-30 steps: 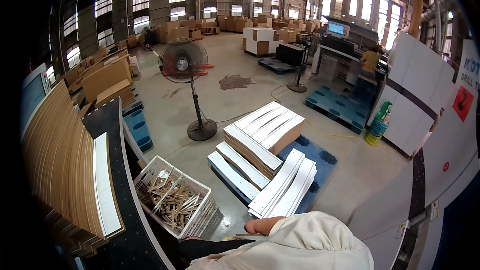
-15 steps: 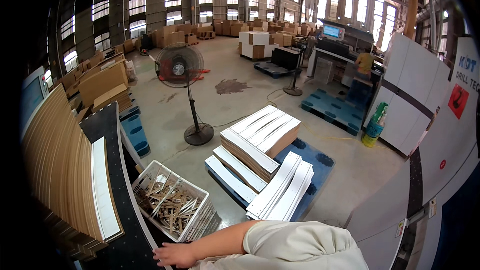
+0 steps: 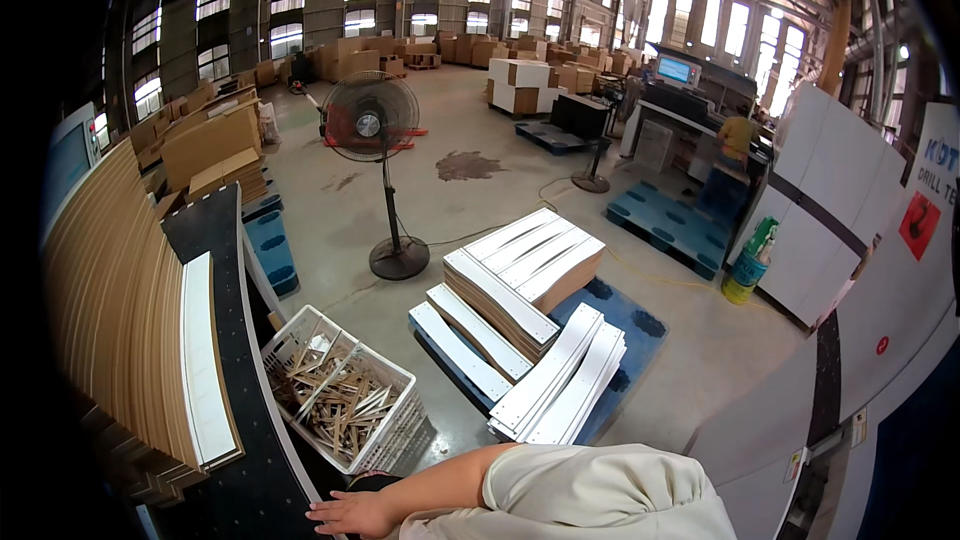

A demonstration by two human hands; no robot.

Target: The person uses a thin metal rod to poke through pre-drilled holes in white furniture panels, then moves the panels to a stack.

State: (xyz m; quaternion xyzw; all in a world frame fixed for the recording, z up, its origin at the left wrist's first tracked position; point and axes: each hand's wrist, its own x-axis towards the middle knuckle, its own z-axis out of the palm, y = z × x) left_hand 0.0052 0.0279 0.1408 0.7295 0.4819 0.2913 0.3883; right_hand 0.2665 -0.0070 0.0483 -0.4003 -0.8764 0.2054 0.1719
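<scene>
Low in the picture, my right hand lies palm down with its fingers spread, at the edge of a black dotted work table. It holds nothing. My forearm comes in from the right, out of a loose pale sleeve. Just beyond the hand stands a white plastic crate filled with thin wood offcuts. A white curved board rests on the table beside a tall stack of brown boards. My left hand is out of the picture.
A blue pallet carries stacked white curved boards. Beyond it are a standing fan, another blue pallet and a green-and-yellow container. Grey machine cabinets line the right side. A person is at a far machine.
My view has shifted slightly, so the fan and crate sit a little differently in the picture. My right hand stays spread at the table edge.
</scene>
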